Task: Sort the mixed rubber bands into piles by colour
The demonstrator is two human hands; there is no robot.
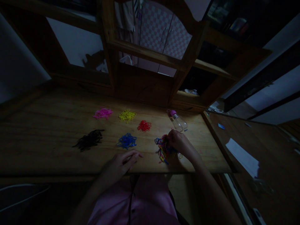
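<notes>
Wooden desktop (pixel 56 115), dimly lit, faces checkered doors (pixel 152 28), right fingers (pixel 172 135) at a mixed heap (pixel 162 150), grip unclear, left fingers (pixel 134 153) loosely bent

A clear bottle (pixel 180 122) with a pink cap lies on its side on the wooden counter (pixel 47 125), before a wooden hutch (pixel 150 53). Through its openings show checkered cabinet doors (pixel 153 28) and hanging cloth (pixel 126 18). Right of the counter, white paper (pixel 242 157) and a small blue card (pixel 221 126) rest on a brown surface (pixel 269 140).
</notes>
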